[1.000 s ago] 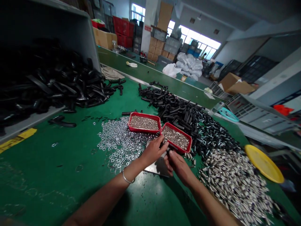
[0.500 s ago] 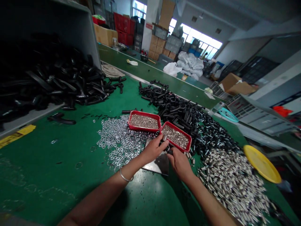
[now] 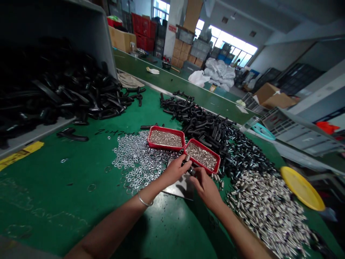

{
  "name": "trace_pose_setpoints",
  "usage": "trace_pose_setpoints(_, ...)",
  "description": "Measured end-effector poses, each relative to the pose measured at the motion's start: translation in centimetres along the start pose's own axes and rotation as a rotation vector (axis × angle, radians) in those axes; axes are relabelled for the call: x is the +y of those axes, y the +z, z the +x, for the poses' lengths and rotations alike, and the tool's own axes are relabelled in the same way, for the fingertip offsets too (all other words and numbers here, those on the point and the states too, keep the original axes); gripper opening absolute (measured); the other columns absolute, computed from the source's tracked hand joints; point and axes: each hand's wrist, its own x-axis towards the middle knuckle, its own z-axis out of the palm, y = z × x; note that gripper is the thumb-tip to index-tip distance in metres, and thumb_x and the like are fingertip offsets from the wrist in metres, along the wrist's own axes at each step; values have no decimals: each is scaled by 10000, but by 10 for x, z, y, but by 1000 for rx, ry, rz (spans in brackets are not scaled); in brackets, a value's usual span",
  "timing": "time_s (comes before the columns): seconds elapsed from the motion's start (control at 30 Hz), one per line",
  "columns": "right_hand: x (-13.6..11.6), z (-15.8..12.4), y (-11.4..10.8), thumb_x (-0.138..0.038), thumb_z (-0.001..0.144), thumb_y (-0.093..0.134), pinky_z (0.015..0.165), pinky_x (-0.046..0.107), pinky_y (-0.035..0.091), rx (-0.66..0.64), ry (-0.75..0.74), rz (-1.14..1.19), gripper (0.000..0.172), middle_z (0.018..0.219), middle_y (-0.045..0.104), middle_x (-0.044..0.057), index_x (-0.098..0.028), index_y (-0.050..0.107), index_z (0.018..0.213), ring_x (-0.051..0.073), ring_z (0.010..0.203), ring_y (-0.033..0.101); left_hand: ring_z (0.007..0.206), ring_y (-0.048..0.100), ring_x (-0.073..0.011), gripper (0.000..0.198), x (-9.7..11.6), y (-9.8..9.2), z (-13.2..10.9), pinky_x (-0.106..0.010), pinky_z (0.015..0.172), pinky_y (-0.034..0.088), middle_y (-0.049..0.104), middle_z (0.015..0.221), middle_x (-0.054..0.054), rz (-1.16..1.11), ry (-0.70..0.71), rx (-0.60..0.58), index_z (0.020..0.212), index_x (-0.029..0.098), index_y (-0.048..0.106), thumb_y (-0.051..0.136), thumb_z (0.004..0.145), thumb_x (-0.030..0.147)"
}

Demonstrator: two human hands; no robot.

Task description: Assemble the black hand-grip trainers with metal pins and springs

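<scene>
My left hand (image 3: 175, 169) is closed around a small black handle (image 3: 191, 171), with a silver ribbed metal piece (image 3: 188, 158) standing up at its fingertips. My right hand (image 3: 207, 187) has its thumb and fingers curled at the near end of the same handle; the exact contact is partly hidden. Both hands are above a flat metal plate (image 3: 179, 190) on the green table. Just beyond them are a red tray of small metal bits (image 3: 166, 148) and a second red tray of small pins (image 3: 217, 166). Loose silver rings (image 3: 138, 158) lie left of the plate.
Silver cylinders (image 3: 266, 205) form a heap on the right beside a yellow lid (image 3: 303, 189). Black handles (image 3: 199, 122) and screws (image 3: 244, 153) are piled behind the trays. At left, a grey bin (image 3: 109, 46) holds more black handles. A green conveyor (image 3: 183, 84) runs behind.
The right fingers have loosened and shifted slightly at the black handle's end, showing more of it. My left hand keeps its hold. The view has shifted a little.
</scene>
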Motion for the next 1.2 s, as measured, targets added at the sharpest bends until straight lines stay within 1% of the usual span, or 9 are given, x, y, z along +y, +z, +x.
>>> trace_pose_setpoints(0.1,0,-5,0,-672,864,544,640,303,481,-16,-2,70,469,856,651,75,-211,602,934,200,746,596,841,602,-177,246,1,1,-6,-281,785,472,646,892,-11,13,17,18,1036,198,584,460,963,397)
trace_pose_setpoints(0.23,3,-12,6,-753,931,107,421,279,391,-432,209,366,732,539,537,8,-193,565,820,140,402,433,781,556,-158,254,3,-1,-22,-268,740,436,598,821,7,109,58,-5,889,191,555,481,960,424)
trace_pose_setpoints(0.4,8,-20,9,-656,858,589,468,230,375,-212,81,331,454,700,631,11,-207,586,925,119,504,505,797,568,-164,253,4,4,-40,-280,757,444,600,836,2,114,-41,50,914,192,549,445,985,412)
trace_pose_setpoints(0.5,8,-25,9,-725,945,238,399,250,323,-407,155,400,653,535,559,-6,-189,593,830,111,362,384,990,586,-192,256,7,10,-46,-323,925,448,620,1020,-49,110,46,59,1050,196,561,414,1006,400)
trace_pose_setpoints(0.57,7,-27,8,-741,937,192,406,254,329,-427,150,366,702,567,590,13,-177,604,864,120,371,408,1076,560,-211,250,8,15,-49,-354,1001,420,601,1083,-72,152,90,65,1075,193,555,432,1000,397)
trace_pose_setpoints(0.7,6,-36,4,-679,817,618,569,252,413,-75,-41,168,489,802,643,50,-195,595,876,160,655,566,893,578,-200,263,8,24,-55,-350,870,476,588,927,-49,144,-69,106,982,191,528,388,1009,411)
trace_pose_setpoints(0.87,9,-52,3,-715,953,182,396,248,331,-523,168,535,655,557,529,-20,-195,567,849,110,377,365,1047,546,-215,219,16,33,-68,-364,991,426,570,1043,-80,259,115,52,994,200,526,407,1003,383)
trace_pose_setpoints(1.03,14,-59,5,-538,824,696,618,268,486,-5,-66,366,371,874,627,38,-210,583,957,165,731,585,834,571,-187,277,13,44,-74,-318,794,479,560,873,-33,176,-108,212,968,202,512,354,1016,423)
trace_pose_setpoints(1.2,21,-64,9,-608,944,467,452,257,444,-336,121,713,408,660,542,-28,-207,511,881,117,471,484,978,562,-208,214,16,48,-77,-366,946,443,568,983,-67,319,86,127,964,206,513,388,1007,374)
